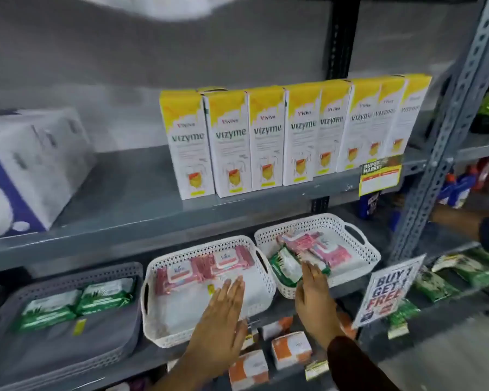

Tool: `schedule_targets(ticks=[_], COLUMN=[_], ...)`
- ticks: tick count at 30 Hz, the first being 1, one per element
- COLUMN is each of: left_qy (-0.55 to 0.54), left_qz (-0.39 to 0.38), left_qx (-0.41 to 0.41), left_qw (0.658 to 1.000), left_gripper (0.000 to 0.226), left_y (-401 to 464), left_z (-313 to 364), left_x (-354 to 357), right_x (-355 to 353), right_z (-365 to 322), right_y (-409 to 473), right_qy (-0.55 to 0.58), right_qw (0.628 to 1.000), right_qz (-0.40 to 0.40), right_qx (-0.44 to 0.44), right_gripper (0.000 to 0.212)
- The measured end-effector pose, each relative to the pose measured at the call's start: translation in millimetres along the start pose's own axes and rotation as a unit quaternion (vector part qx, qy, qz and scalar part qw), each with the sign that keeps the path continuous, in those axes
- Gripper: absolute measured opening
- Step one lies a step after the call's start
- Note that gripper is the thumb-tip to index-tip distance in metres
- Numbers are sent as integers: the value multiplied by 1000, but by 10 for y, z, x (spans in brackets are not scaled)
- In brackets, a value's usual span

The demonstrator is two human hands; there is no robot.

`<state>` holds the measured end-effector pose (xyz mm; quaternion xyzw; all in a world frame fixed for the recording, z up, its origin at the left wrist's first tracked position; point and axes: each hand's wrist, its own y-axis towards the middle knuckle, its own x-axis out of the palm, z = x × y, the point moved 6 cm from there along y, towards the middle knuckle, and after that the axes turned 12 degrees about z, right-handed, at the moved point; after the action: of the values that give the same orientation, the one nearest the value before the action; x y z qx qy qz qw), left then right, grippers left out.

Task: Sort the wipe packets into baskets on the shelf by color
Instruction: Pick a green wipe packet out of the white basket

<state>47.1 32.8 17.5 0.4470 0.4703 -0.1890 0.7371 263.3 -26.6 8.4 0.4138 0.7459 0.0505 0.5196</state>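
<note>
Lower shelf, three baskets in a row. Grey basket [68,277], left: two green wipe packets [76,301] laid side by side toward its back; bare floor seen in front of them. Middle white basket [153,320]: pink wipe packets [206,268] ranged along the back wall, front half bare. Right white basket [370,249]: a mixed heap, pink packets [316,246] at the back, one green packet [287,266] against the near-left wall.

Left hand [223,314]: fingers straight and together, nothing gripped; held flat over the front rim of the middle basket, fingertips [235,283] just short of the pink row. Right hand [314,297]: likewise spread flat and empty, fingertips [308,268] at the near rim of the right basket, touching or just beside the green packet; contact cannot be judged through the blur.

Middle and right baskets are set rim to rim, handles nearly touching. Upper shelf edge [181,218] runs close above the baskets. A promotional sign [387,289] stands just right of the right basket.
</note>
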Motion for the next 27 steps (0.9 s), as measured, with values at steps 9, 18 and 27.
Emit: schedule_targets(ticks=[9,18,27], left_qy=[60,51,54], left_qz=[-62,-78,-69], left_qx=[-64,-116,-96], left_qw=[994,989,992], left_gripper=[64,63,61], left_y=[140,-4,-200], left_z=[4,-128,-423], left_x=[626,707,460], right_x=[675,876,553], right_z=[361,363,283], right_y=[755,947,940], right_qy=[-28,-91,288], right_qw=[977,985,950], right_qz=[-199,-139,-2], right_qx=[72,43,121], right_gripper=[76,81,81])
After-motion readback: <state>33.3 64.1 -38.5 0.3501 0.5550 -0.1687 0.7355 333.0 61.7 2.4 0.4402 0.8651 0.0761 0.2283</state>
